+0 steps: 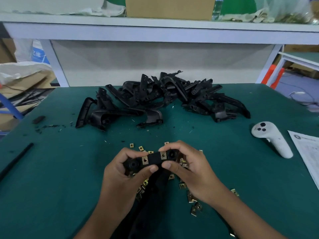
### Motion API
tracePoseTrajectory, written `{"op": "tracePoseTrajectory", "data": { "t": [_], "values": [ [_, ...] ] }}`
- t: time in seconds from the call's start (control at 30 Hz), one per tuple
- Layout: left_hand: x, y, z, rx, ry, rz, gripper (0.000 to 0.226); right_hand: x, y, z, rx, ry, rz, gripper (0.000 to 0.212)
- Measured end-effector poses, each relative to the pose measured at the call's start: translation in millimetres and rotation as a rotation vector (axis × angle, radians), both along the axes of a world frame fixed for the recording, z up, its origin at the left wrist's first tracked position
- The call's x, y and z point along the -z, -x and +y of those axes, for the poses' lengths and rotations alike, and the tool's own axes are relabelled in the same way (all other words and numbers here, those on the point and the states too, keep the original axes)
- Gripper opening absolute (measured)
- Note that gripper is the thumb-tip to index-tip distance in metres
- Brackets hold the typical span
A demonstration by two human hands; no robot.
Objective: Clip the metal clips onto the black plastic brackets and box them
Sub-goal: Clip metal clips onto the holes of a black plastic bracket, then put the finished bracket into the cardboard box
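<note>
Over scattered brass clips, both hands grip a matte black bracket.

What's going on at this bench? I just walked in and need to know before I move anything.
A person is fitting metal clips onto a black plastic bracket. The left hand and the right hand both grip the bracket above the green table, and two clips already sit on it. Loose clips lie scattered under and beside the hands. A pile of brackets waits further back. A white controller and a printed sheet lie to the right.
</note>
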State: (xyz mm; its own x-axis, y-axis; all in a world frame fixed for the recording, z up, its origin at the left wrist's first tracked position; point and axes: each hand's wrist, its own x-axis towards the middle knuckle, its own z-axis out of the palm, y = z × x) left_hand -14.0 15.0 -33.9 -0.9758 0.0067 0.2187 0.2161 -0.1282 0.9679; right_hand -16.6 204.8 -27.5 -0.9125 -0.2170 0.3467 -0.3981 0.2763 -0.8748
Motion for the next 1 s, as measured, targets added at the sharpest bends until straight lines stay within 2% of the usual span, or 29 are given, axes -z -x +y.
{"op": "tracePoseTrajectory", "data": {
  "t": [0.13, 0.27, 0.47, 0.6, 0.7, 0.77, 0.83, 0.87, 1.0],
  "values": [
    [-13.9, -11.9, 5.2, -0.03, 0.062, 0.08, 0.023, -28.7, -10.6, 9.7, -0.025, -0.002, -0.05, 0.02],
    [-31.7, -35.1, 30.4, 0.012, 0.223, 0.212, 0.029, -57.3, -58.7, 50.1, 0.117, -0.1, 0.069, 0.024],
    [-62.8, -108.8, 156.5, 0.417, 0.325, 0.371, 0.023, -84.5, -206.9, 140.7, 0.656, -0.157, 0.217, 0.035],
    [-59.2, -177.0, 241.8, 0.724, 0.31, 0.344, 0.025, -78.0, -315.3, 190.9, 0.987, -0.209, 0.157, 0.037],
    [-55.2, -214.6, 275.6, 0.919, 0.294, 0.299, 0.042, -67.4, -373.5, 212.8, 1.248, -0.299, 0.142, 0.038],
    [-52.3, -218.0, 278.5, 0.913, 0.25, 0.309, 0.035, -59.1, -396.4, 220.7, 1.415, -0.384, 0.207, 0.026],
    [-52.4, -205.3, 268.3, 0.834, 0.228, 0.347, 0.014, -48.0, -409.7, 225.1, 1.489, -0.438, 0.228, 0.005],
    [-53.3, -195.7, 259.5, 0.797, 0.236, 0.357, 0.009, -41.3, -410.6, 226.3, 1.489, -0.436, 0.204, 0.005],
    [-50.6, -148.1, 207.9, 0.621, 0.344, 0.355, 0.027, -15.5, -357.9, 221.2, 1.332, -0.278, 0.149, 0.027]
  ]
}}
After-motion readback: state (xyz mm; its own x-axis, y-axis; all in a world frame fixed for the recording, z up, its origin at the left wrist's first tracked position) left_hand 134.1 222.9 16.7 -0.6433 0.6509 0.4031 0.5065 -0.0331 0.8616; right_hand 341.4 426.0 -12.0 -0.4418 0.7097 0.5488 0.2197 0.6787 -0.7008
